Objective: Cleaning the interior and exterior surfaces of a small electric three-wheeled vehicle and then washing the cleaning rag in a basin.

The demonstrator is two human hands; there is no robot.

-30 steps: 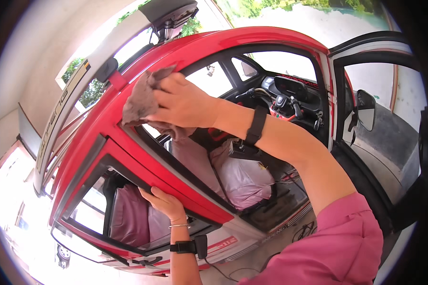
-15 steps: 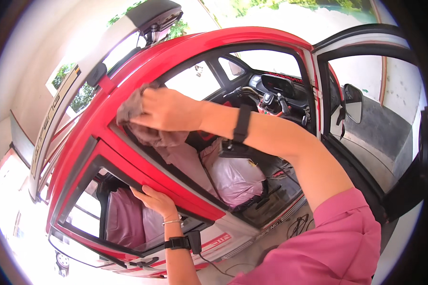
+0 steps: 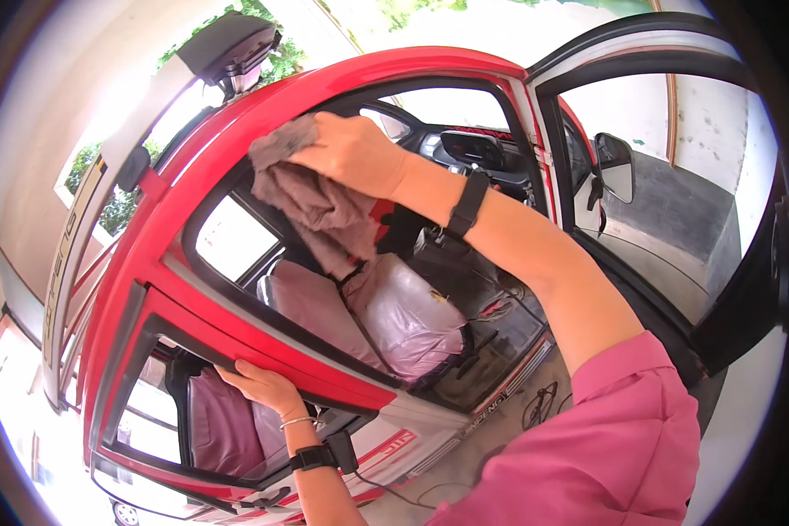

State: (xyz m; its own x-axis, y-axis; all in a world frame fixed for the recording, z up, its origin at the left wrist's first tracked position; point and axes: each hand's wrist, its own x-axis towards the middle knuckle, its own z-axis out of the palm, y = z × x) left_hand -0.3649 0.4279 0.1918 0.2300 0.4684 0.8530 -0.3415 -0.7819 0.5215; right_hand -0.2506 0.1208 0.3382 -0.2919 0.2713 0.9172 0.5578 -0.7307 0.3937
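Observation:
A grey-brown cloth point(image 3: 317, 197) is gripped in my right hand point(image 3: 352, 158) and pressed to the upper edge of the open front doorway. Its lower end hangs loose over the opening. Beneath it runs the red frame point(image 3: 237, 188) of a small red and white vehicle. My left hand point(image 3: 267, 388) lies with fingers stretched on the red rear door point(image 3: 280, 342), beside the top of its window. Both wrists wear black straps.
The front door point(image 3: 548, 96) stands swung out at the right, with a side mirror point(image 3: 614, 167). Inside are covered seats point(image 3: 403, 307) and a dashboard mirror or display point(image 3: 473, 149). A grey-white rack bar point(image 3: 88, 210) runs along the left; cables point(image 3: 542, 405) lie low down.
My right hand has moved the cloth forward along the top of the doorway, right and slightly up, and the cloth now hangs down. My left hand keeps its place on the rear door.

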